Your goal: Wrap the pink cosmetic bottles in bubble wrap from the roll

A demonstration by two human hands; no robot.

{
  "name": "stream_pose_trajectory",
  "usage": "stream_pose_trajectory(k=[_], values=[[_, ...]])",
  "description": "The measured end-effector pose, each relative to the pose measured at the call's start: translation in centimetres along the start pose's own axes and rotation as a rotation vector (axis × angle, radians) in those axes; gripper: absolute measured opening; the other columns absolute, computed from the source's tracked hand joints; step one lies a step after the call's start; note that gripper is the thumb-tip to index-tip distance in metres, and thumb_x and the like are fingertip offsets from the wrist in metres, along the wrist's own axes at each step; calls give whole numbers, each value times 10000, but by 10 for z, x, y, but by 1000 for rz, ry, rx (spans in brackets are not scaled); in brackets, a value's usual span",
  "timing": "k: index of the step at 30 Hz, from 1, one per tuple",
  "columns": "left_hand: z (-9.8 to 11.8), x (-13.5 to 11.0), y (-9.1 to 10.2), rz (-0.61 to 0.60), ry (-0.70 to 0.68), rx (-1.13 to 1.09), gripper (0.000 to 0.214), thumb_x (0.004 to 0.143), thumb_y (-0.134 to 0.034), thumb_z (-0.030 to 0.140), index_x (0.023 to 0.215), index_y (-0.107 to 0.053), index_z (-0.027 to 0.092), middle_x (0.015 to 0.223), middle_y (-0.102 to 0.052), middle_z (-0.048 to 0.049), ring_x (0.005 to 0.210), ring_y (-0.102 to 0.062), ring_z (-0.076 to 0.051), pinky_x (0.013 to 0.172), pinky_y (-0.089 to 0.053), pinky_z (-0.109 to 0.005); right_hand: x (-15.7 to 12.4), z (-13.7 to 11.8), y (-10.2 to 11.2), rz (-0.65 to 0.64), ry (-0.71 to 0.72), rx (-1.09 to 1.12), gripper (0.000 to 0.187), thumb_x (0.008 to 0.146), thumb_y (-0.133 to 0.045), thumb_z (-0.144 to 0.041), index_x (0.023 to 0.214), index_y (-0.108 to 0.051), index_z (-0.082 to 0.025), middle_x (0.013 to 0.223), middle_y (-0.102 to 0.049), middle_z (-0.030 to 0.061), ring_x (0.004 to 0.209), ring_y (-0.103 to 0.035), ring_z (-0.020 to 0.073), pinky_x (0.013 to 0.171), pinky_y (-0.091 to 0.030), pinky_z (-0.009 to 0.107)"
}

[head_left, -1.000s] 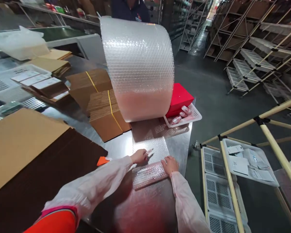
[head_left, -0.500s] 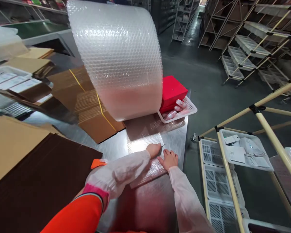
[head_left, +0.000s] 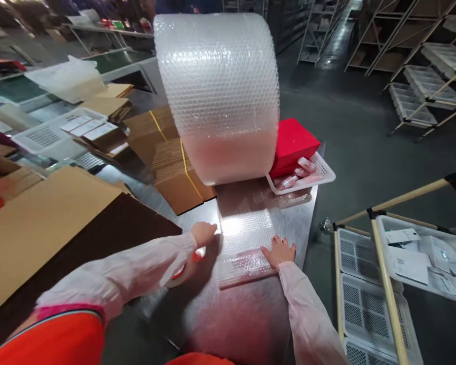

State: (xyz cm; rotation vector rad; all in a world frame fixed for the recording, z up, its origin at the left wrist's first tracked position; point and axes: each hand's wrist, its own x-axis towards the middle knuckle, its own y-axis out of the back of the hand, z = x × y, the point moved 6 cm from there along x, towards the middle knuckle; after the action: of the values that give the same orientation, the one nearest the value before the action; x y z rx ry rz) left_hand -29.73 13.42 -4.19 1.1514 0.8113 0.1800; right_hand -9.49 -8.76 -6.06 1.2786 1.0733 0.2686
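Note:
A flat package in bubble wrap [head_left: 247,264] lies on the metal table, with a pinkish item showing through its near part. My right hand [head_left: 281,252] rests on the package's right edge, fingers spread and pressing lightly. My left hand [head_left: 204,234] is closed just left of the bubble wrap sheet [head_left: 247,228]; what it holds, if anything, is hidden. Under my left wrist lies a tape roll with an orange part [head_left: 182,274], partly covered by the sleeve. A large bubble wrap roll [head_left: 220,101] stands behind the package.
Behind on the right, a white basket [head_left: 329,175] holds a red box [head_left: 296,142] and small pink-white packs. Bundled flat cartons [head_left: 182,177] and a large cardboard sheet [head_left: 61,218] lie on the left. A pipe rack with white trays [head_left: 421,253] stands beyond the table's right edge.
My left hand, with a thin dark pointed tool showing earlier, has moved left off the bubble wrap. My right hand stays on the package. The view has turned left.

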Motion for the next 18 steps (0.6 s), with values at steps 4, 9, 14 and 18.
stream_pose_trajectory(k=[4, 9, 14, 18], values=[[20, 43, 4, 101, 21, 19, 373, 1082, -384, 230, 1264, -696, 136, 1244, -723, -236, 1224, -664, -357, 1001, -512, -454, 9, -23, 26, -16, 163, -74, 436, 1021, -597, -429, 1383, -701, -209, 1525, -614, 164, 1411, -506, 369, 1169, -356, 576], [26, 50, -3, 227, -44, -9, 406, 1070, -404, 198, 1388, -646, 128, 1430, -621, -254, 1374, -535, -373, 1179, -393, -552, 8, -53, 28, -193, 446, -105, 292, 1037, -593, -453, 1162, -809, -300, 1475, -668, 56, 1399, -527, 311, 1128, -420, 493], [66, 30, -35, 79, -363, -75, 242, 1042, -548, 249, 1139, -765, 203, 1152, -743, -117, 1139, -652, -250, 1031, -523, -369, -5, -42, 6, -204, 421, -106, 303, 1047, -584, -473, 1086, -835, -310, 1424, -693, 57, 1347, -564, 319, 1096, -444, 516], [94, 30, -48, 45, -360, -90, 275, 1023, -558, 234, 1201, -751, 153, 1190, -733, -175, 1189, -651, -312, 1035, -531, -442, -14, -36, 3, -121, 367, -98, 298, 1044, -610, -477, 1188, -801, -299, 1460, -672, 81, 1367, -560, 316, 1107, -441, 517]])
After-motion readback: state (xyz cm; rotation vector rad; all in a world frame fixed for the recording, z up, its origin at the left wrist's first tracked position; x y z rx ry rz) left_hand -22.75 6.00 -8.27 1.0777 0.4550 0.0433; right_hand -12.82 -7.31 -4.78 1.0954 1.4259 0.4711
